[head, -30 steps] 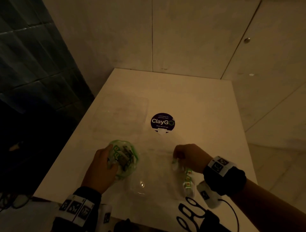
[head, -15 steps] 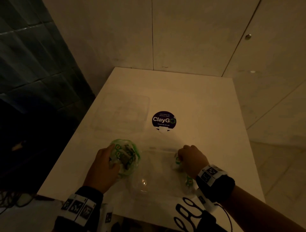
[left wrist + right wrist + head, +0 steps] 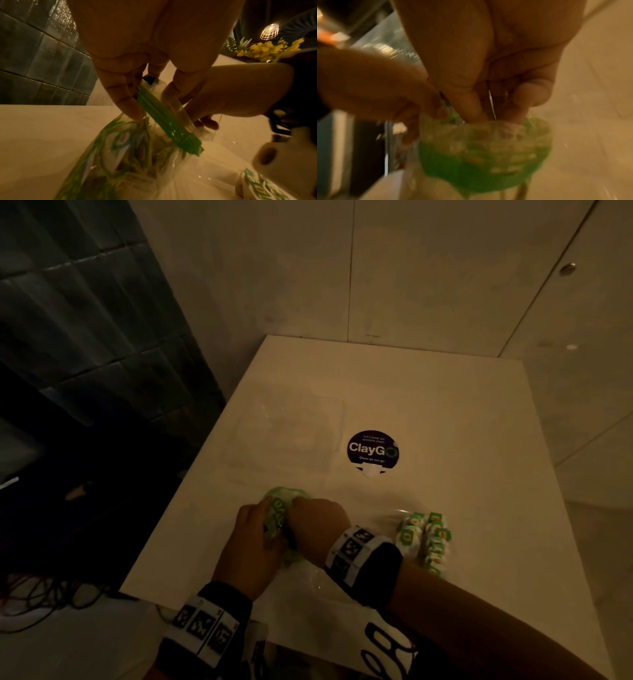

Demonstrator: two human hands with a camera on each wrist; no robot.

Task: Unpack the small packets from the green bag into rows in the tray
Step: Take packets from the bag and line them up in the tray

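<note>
A: Where's the crinkled green plastic bag (image 3: 286, 508) sitting?
B: Lower centre; the left hand (image 3: 251, 546) is pinching its rim, the right hand (image 3: 317, 525) is digging inside, grip hidden.
A: Packets?
B: Small green-white packets (image 3: 424, 537) are lying lower right in the clear plastic tray (image 3: 394, 518)

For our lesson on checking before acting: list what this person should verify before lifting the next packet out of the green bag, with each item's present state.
1. Left hand holds the green bag steady by its rim: ok.
2. Right hand fingers reach into the bag mouth: ok.
3. Grip on a single packet: cannot tell, blurred in the right wrist view.
4. Bag contains more packets: ok.
5. Placed packets sit in two neat rows: ok.
6. Clear tray has space beside the rows: cannot tell, its edges barely show.
</note>
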